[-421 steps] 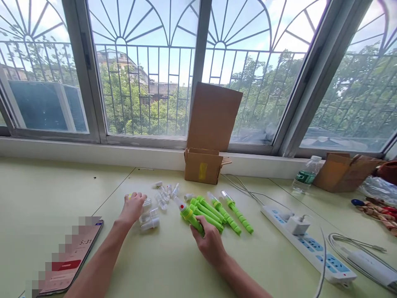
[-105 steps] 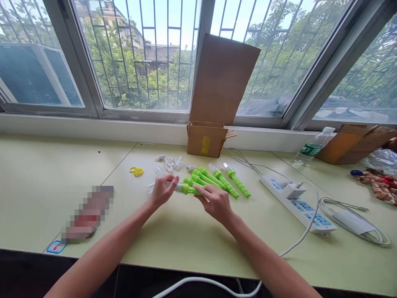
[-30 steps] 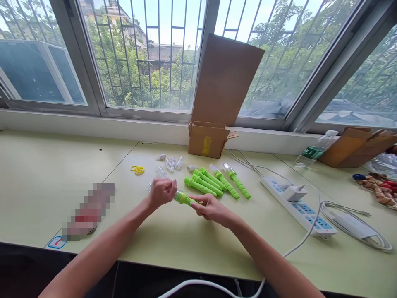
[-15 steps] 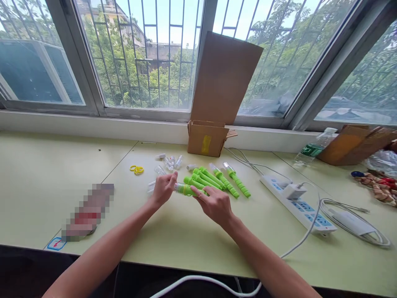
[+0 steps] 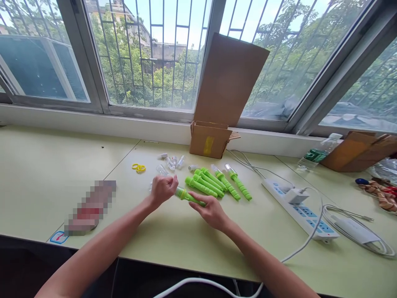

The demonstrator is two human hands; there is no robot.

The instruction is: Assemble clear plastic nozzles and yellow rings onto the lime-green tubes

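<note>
My right hand (image 5: pixel 208 210) grips the ribbed shaft of a bright green plastic stick (image 5: pixel 189 196) just above the table. My left hand (image 5: pixel 162 188) is curled round the clear cap on that stick's left end. Behind them several more green sticks (image 5: pixel 217 185) lie side by side, two with clear caps on. Loose clear caps (image 5: pixel 171 162) are scattered further back, and small yellow rings (image 5: pixel 138 167) lie to their left.
A small open cardboard box (image 5: pixel 210 140) stands against the window sill. A white power strip (image 5: pixel 302 209) with a charger and cables lies to the right, near a water bottle (image 5: pixel 317 152) and another box (image 5: pixel 356 150). A phone (image 5: pixel 89 207) lies left, near the table's front edge.
Both hands have drawn the held stick slightly nearer and lower, away from the row of sticks. My left fingers have closed tighter round the clear cap.
</note>
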